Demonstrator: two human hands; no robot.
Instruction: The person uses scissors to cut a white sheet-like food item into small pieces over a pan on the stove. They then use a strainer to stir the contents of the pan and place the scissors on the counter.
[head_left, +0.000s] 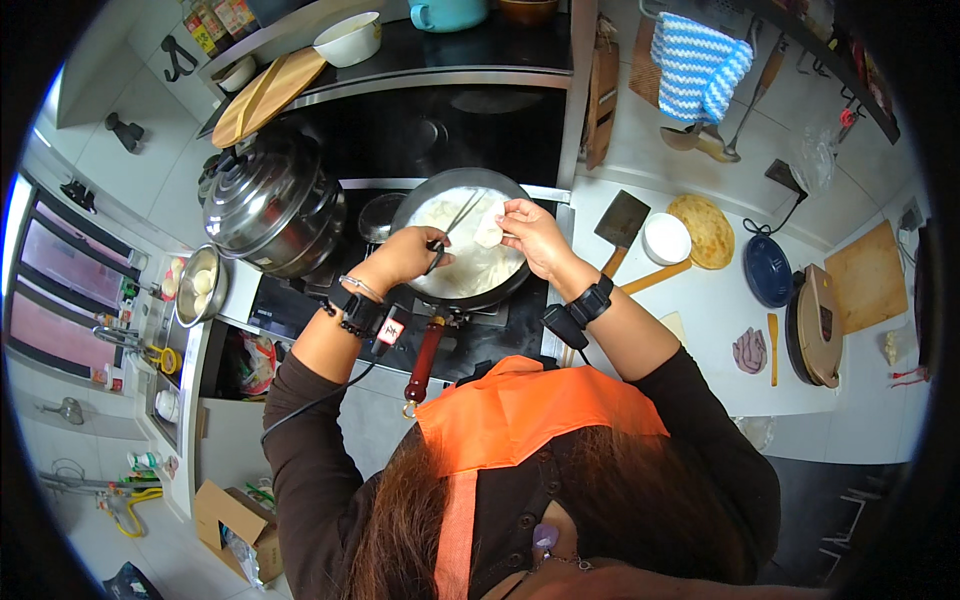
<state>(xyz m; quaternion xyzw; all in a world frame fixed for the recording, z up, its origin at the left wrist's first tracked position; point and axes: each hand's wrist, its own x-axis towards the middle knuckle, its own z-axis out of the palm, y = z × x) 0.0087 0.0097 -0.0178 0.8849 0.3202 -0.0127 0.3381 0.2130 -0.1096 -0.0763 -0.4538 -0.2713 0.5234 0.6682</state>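
Note:
A dark wok (517, 289) with a red wooden handle (425, 364) sits on the stove, holding cloudy white liquid (442, 277) with pale pieces in it. Over its left side, my left hand (409, 259) grips black-handled scissors (463, 214), their blades pointing up and right across the wok. My right hand (536, 236) pinches a soft white piece, apparently dough (490, 229), above the liquid. The scissor blades are close to this piece; whether they touch it I cannot tell.
Left of the wok stands a large steel steamer (270, 202), with a metal bowl of pale round items (201, 289) beyond it. On the right counter lie a broad spatula (622, 217), a white bowl (667, 238), a flatbread (703, 231), a blue dish (767, 270) and an electric griddle (817, 326).

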